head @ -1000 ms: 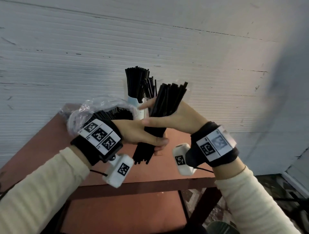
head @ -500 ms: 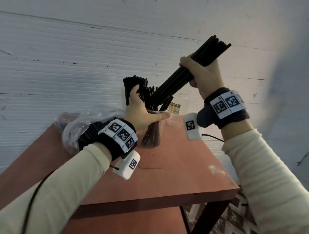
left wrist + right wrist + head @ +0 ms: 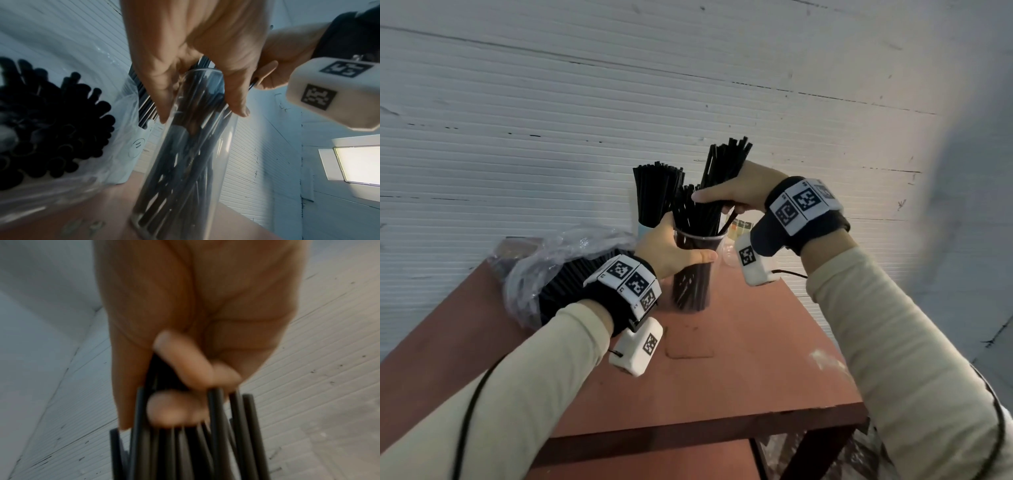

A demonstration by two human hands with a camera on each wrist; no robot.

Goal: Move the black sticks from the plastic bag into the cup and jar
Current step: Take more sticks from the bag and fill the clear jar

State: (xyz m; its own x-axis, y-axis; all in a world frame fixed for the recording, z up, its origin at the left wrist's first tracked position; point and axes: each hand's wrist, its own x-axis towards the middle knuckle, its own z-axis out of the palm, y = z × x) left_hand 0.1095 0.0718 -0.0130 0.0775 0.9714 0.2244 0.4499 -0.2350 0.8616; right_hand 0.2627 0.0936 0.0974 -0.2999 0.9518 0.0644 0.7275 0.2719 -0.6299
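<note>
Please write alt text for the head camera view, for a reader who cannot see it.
The right hand lowers a bundle of black sticks into a clear jar held by the left hand on a red-brown table; a plastic bag lies left.

The head view looks forward and down over both forearms onto the brown table (image 3: 756, 387), with the white wall filling the upper frame. The left wrist view sits very close, looking along the left hand (image 3: 197, 53) at the clear jar (image 3: 185, 162), which the head view shares. The right wrist view, blurred, seems to face the wall past the right hand (image 3: 195, 313).
</note>
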